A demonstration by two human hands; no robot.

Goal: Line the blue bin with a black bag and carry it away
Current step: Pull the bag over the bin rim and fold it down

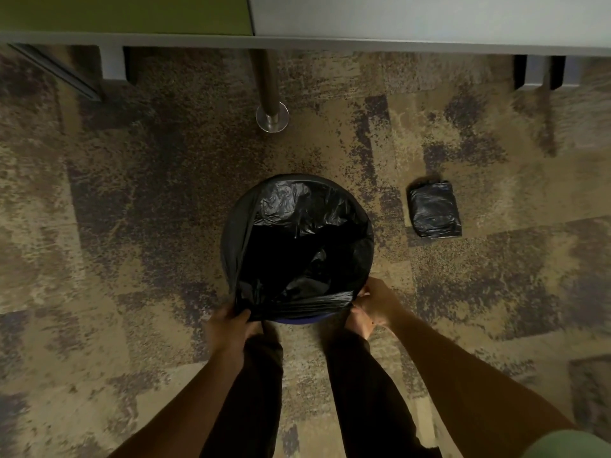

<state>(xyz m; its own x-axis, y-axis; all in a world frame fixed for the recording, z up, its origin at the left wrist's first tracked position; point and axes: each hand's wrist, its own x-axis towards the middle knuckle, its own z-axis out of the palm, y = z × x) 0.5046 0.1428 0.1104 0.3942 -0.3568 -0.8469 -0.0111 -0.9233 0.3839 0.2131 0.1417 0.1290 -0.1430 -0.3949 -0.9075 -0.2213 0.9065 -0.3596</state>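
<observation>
The black bag (297, 239) hides the blue bin (297, 320) except a near sliver

1. The blue bin (299, 320) stood upright on the carpet, round in plan, viewed from almost directly above. Only a thin dark-blue arc of its near rim was exposed; the remainder was covered.
2. The black bag (297, 233) was glossy, crinkled plastic, seated inside the bin with its mouth open. Its interior appeared dark and slack, with folds against the far wall.
3. The bag's edge was folded over the rim on the far, left and right sides. On the left, the film draped down the outer wall.
4. Along the near side, the edge was drawn into a taut, pleated band across the opening, not yet over the rim there.
</observation>
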